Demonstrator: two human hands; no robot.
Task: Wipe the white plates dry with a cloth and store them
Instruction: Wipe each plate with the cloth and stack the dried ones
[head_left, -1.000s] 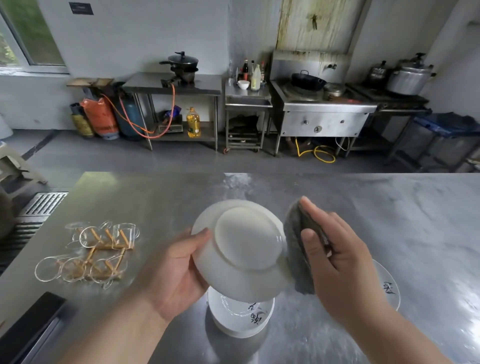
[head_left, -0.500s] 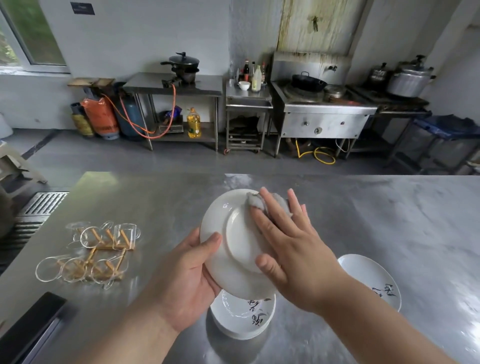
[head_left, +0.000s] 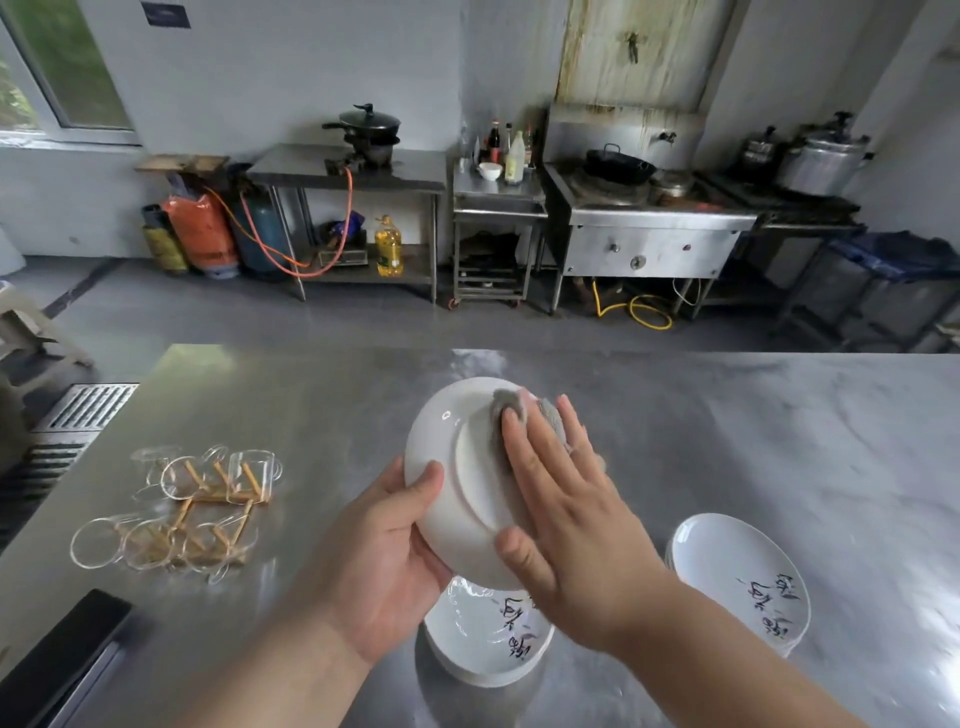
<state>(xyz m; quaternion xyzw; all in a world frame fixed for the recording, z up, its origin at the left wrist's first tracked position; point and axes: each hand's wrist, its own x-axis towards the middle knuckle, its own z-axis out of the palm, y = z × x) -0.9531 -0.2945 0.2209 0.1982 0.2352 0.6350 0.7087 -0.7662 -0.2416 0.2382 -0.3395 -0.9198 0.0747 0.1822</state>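
The left hand (head_left: 384, 561) grips a white plate (head_left: 452, 467) at its lower left rim. The thumb lies on the underside of the plate and the other fingers are hidden behind it. The plate is in the air above the tabletop (head_left: 779, 441), tilted, with its underside and foot ring turned toward the camera.

The right hand (head_left: 566, 525) lies flat on this underside. Its fingers are straight and a little spread, and they press a grey cloth (head_left: 519, 410) against the upper right part of the plate. The cloth shows only beyond the fingertips, near the upper rim. The thumb is spread out to the side and touches the lower rim of the plate.

Directly under the held plate, a small stack of plates (head_left: 483, 634) stands on the tabletop. The top one faces up and has dark brush marks on it. A second stack of the same plates (head_left: 737, 582) stands to the right of it, apart from the first, also face up.

On the left part of the tabletop, well apart from the plates, some clear glass cups (head_left: 197, 509) lie on a wooden rack. A dark flat object (head_left: 57, 660) is at the near left corner; I cannot tell what it is.

Behind the tabletop, along the wall, there are a steel stove with a black wok (head_left: 618, 166), a big metal pot (head_left: 821, 161), a bottle of yellow oil (head_left: 388, 247) on a low shelf and an orange gas cylinder (head_left: 200, 231).
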